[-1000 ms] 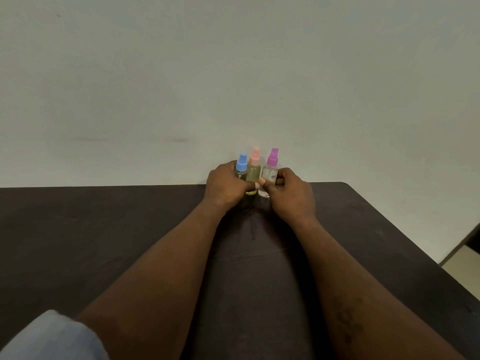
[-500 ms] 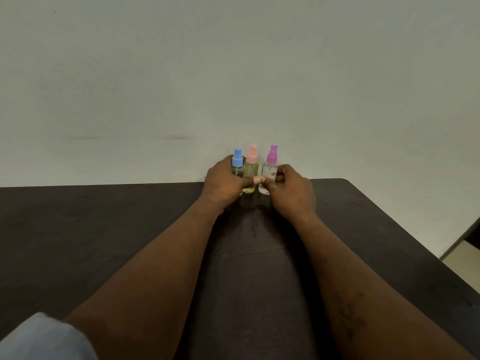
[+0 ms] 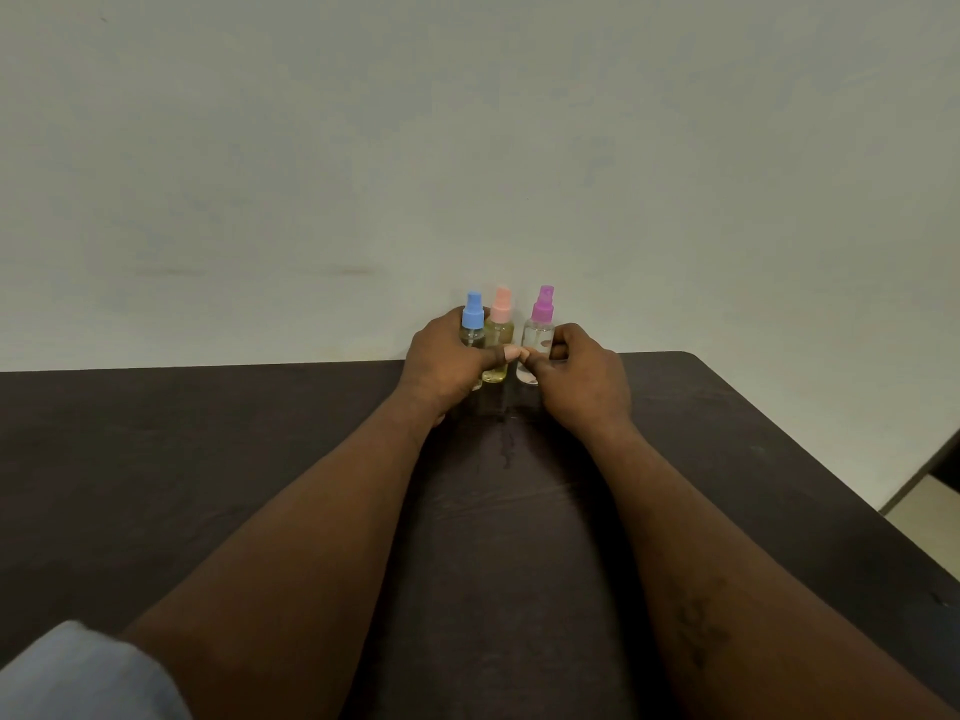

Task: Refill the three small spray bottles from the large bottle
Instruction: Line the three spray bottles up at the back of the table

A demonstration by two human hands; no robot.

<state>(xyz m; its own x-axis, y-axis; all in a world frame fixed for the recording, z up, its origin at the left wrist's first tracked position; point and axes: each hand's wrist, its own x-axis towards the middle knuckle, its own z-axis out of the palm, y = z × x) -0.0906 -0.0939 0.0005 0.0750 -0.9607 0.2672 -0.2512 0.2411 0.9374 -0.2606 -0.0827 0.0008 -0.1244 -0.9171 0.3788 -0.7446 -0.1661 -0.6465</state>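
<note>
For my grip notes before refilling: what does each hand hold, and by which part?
Left hand grips the blue-capped bottle by its body; right hand grips the purple-capped bottle by its body.

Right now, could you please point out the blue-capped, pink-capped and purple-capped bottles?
blue-capped bottle (image 3: 472,318), head view, on its cap.
pink-capped bottle (image 3: 502,309), head view, on its cap.
purple-capped bottle (image 3: 543,308), head view, on its cap.
</note>
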